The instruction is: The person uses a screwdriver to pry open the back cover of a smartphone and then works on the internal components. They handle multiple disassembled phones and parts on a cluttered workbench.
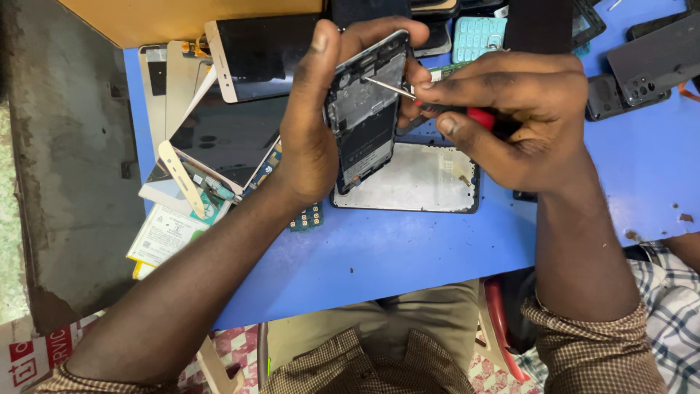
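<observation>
The opened smartphone sits at upper centre of the frame, held nearly upright above the blue bench. Its back cover is off: a dark frame surrounds a grey metal shield in the upper half and a black battery area in the lower half. The left hand wraps the phone from its left edge, thumb along the near side and fingers curled over the top edge; this grip is closed firmly on the phone. The right hand, at upper right of centre, is closed on a red-handled screwdriver, pinched between thumb and forefinger. The thin metal shaft runs leftward and its tip touches the upper part of the phone's interior. Directly below the phone, a detached back cover with a pale inner face lies flat on the bench. Loose display panels are stacked at upper left.
</observation>
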